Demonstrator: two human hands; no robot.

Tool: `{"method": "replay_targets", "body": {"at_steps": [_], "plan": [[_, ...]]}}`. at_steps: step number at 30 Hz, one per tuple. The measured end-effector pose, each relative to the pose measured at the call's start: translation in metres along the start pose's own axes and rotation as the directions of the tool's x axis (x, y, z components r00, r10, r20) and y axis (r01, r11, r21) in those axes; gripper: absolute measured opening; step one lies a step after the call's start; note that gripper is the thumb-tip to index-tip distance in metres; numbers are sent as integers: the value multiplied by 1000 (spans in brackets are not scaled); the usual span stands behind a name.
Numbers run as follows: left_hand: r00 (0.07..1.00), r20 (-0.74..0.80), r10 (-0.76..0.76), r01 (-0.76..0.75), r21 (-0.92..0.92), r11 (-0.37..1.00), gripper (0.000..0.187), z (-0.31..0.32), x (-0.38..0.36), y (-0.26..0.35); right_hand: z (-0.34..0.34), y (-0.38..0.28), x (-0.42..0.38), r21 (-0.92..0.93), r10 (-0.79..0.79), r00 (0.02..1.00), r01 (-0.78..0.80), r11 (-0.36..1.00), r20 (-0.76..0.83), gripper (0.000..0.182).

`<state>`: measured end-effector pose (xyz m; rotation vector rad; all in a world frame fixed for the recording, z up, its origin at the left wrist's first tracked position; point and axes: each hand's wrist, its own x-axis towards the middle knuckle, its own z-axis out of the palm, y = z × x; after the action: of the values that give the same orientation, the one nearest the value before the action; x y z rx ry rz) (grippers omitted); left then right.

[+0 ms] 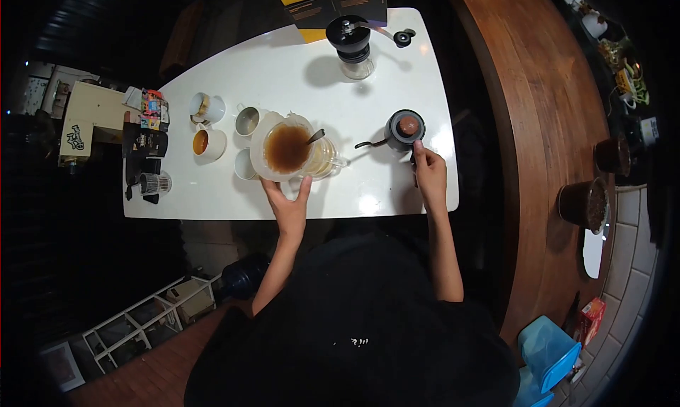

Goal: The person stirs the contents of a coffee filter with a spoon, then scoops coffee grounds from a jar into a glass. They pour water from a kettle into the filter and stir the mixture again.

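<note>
My left hand (287, 207) grips the near side of a pale coffee dripper (263, 160), thumb and fingers apart around its lower edge. Brown coffee (288, 149) fills the paper filter (301, 119), and a spoon (316, 136) leans in it. Partly hidden behind the dripper is a clear glass server (326, 157), its handle towards the right. My right hand (431, 174) is closed around the handle of a black gooseneck kettle (394, 132). The kettle has a brown round lid knob (409, 126), and its thin spout points left towards the server.
Several cups, among them a white one (214, 145) with orange-brown liquid, stand left of the dripper. A hand grinder (352, 42) is at the back of the white table (269, 67). Bags and a glass (155, 184) line the left edge. A wooden counter (531, 123) runs along the right.
</note>
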<state>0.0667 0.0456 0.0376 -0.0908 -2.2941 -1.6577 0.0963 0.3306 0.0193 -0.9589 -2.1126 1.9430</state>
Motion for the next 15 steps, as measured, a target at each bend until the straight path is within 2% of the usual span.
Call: {"method": "replay_targets", "body": {"at_steps": [2, 4, 6, 10, 12, 15], "plan": [[998, 44, -41, 36, 100, 994, 87, 1, 2, -2, 3, 4, 6, -23, -7, 1000, 7, 1000, 17, 60], [999, 18, -49, 47, 115, 992, 85, 1, 2, -3, 6, 7, 10, -11, 4, 999, -4, 1000, 44, 61], [999, 18, -42, 37, 207, 978, 84, 2, 5, -3, 10, 8, 15, 16, -23, 998, 22, 1000, 52, 54], [999, -2, -36, 35, 223, 974, 80, -2, 6, 3, 14, 6, 23, -34, -31, 997, 34, 999, 75, 54], [998, 60, -30, 9, 324, 946, 74, -6, 8, 8, 16, 4, 26, -47, -29, 995, 33, 998, 94, 54], [995, 104, -3, -35, 364, 931, 68, -8, 9, 9, 16, -1, 28, -93, -24, 993, 35, 995, 114, 55]]}}
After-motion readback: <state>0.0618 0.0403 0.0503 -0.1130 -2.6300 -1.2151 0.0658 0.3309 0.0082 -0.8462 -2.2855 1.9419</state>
